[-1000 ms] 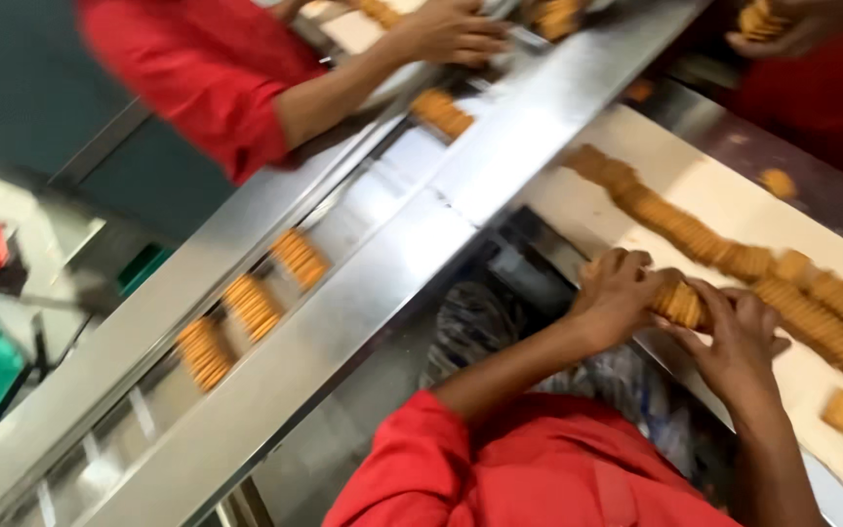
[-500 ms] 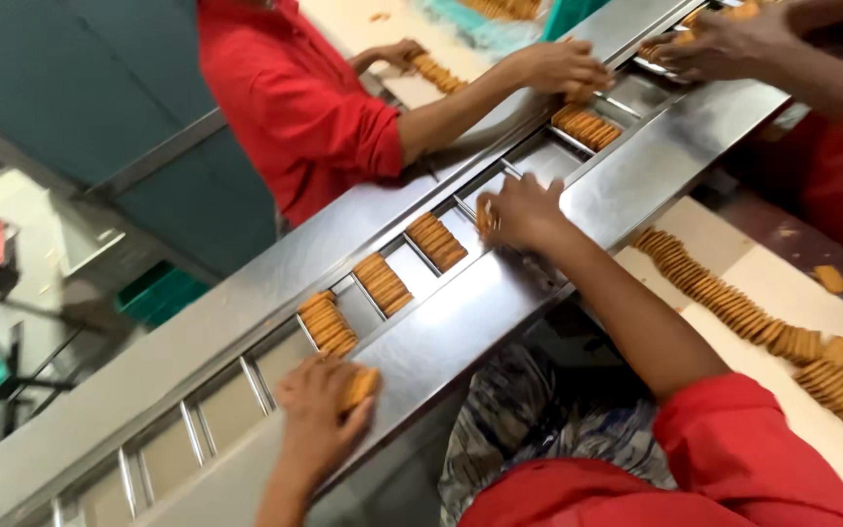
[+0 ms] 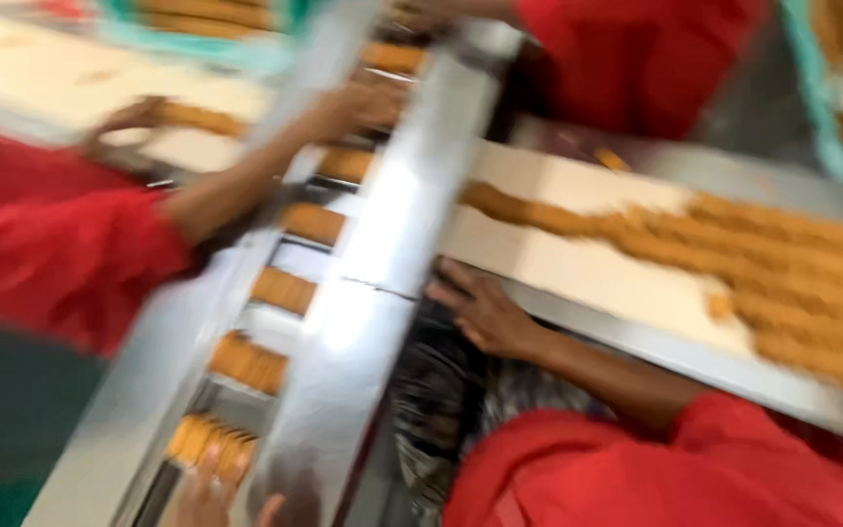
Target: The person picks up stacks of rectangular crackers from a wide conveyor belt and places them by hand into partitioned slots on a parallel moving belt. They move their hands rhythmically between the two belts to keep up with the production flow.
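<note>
Biscuit stacks [image 3: 283, 290], five, in steel channel [image 3: 246, 322].

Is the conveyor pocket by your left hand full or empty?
Full: a stack of tan biscuits sits in the steel conveyor channel at the left hand's fingertips.

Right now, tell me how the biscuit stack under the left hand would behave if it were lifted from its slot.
The biscuit stack by the left hand is many thin biscuits on edge, so it would probably fan apart unless squeezed at both ends. The biscuits look small and dry, so likely light and brittle. The metal channel walls prop the stack; freed, it may topple.
</note>
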